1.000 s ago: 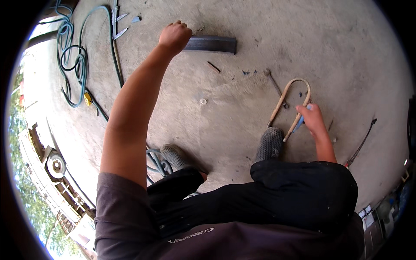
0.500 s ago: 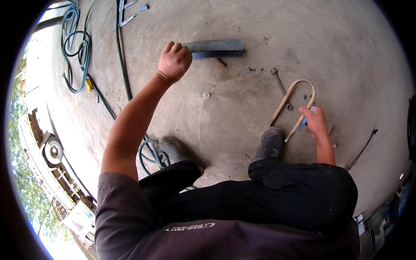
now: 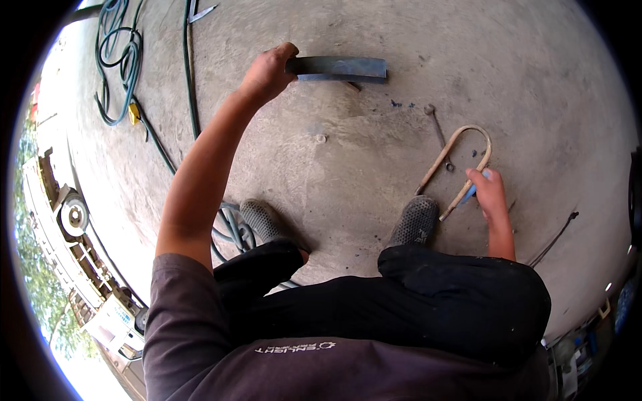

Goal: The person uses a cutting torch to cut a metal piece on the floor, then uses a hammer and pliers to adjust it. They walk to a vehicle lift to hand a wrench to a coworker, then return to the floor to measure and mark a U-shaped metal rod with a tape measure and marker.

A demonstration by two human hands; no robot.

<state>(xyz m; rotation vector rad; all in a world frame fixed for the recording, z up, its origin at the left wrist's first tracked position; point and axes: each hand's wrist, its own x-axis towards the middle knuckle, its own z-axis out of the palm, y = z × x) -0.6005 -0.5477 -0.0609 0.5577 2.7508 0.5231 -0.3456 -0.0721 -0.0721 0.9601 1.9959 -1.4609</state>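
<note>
My left hand (image 3: 273, 67) is closed on the left end of a bent grey metal strip (image 3: 348, 65), which has a darker inner face and a bluish lower edge. A small rusty piece (image 3: 354, 87) shows just below the strip. My right hand (image 3: 489, 192) pinches a narrow blue piece (image 3: 471, 194), mostly covered by the fingers. It lies along one leg of a tan U-shaped rod (image 3: 438, 162), and my thumb is at the rod; I cannot tell whether I grip the rod too. A wrench (image 3: 437, 134) lies on the floor beside the rod.
Green hoses (image 3: 131, 63) coil at the far left, with a yellow fitting (image 3: 134, 113). A caliper-like tool (image 3: 202, 13) lies near the top edge. My shoes (image 3: 411, 224) stand close to the rod. A thin dark rod (image 3: 556, 235) lies at the right; a parked truck (image 3: 73, 217) shows outside left.
My left hand has moved a little farther away and its wrist has turned. The metal strip has tilted with it and shifted slightly right. My right hand keeps nearly the same place at the rod.
</note>
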